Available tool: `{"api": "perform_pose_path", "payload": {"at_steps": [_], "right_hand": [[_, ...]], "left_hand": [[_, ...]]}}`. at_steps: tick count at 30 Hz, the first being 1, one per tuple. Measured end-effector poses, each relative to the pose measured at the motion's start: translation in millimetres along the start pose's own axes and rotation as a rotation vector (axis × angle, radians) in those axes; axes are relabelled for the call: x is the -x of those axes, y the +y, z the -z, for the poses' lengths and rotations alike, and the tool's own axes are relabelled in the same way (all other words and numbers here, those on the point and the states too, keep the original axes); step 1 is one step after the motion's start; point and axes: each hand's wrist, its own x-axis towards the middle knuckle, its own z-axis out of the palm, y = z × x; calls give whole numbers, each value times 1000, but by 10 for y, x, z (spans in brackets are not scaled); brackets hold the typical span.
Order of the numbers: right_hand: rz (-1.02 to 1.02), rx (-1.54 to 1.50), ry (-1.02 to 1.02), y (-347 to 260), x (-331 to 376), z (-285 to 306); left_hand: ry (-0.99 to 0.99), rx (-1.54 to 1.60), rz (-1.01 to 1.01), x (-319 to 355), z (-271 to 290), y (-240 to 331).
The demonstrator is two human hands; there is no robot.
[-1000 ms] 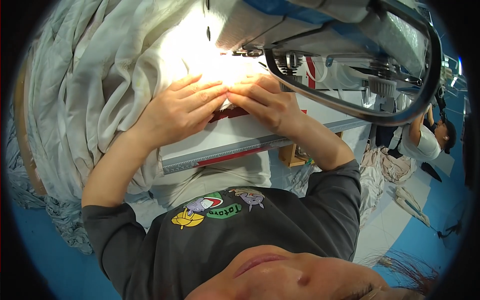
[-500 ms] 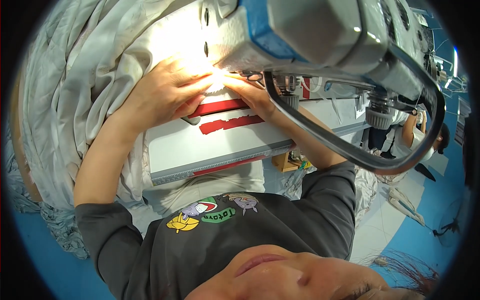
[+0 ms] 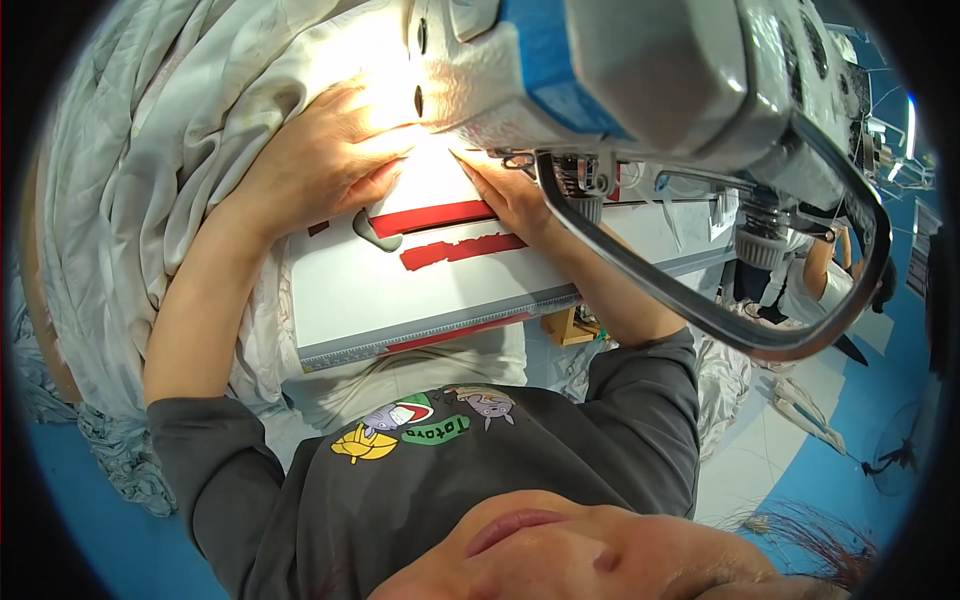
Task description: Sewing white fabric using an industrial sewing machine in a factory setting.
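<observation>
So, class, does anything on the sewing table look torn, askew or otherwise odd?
Yes: the lower red strip on the white sewing table looks damaged. Its edges are ragged, as if torn, while the upper red strip has noticeably smoother edges.

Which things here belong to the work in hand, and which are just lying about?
In use: left hand, right hand, pale cloth by the left hand, sewing machine, white table.

Apparently lying about: wooden box below the table, crumpled cloth on the floor at right.
</observation>
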Motion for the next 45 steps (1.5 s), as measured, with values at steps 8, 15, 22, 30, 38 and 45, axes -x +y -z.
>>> {"api": "perform_pose_path", "payload": {"at_steps": [8, 15, 22, 30, 38, 45], "right_hand": [[-138, 223, -91, 79, 3, 79], [240, 189, 27, -343, -210, 339], [6, -617, -582, -1328, 885, -435], [-707, -1212, -787, -1775, 685, -1197], [-527, -1428, -723, -1913, 438, -517], [-636, -1056, -447, -2403, 860, -684]], "left_hand": [[-32, -165, -66, -35, 32, 15], [43, -519, -35, 131, 381, 32], [62, -832, 692, 2175, 950, 291], [110, -719, 1062, 2491, 1092, 464], [150, -670, 1201, 3246, 1494, 417], [124, -761, 528, 2134, 1159, 1149]]}}
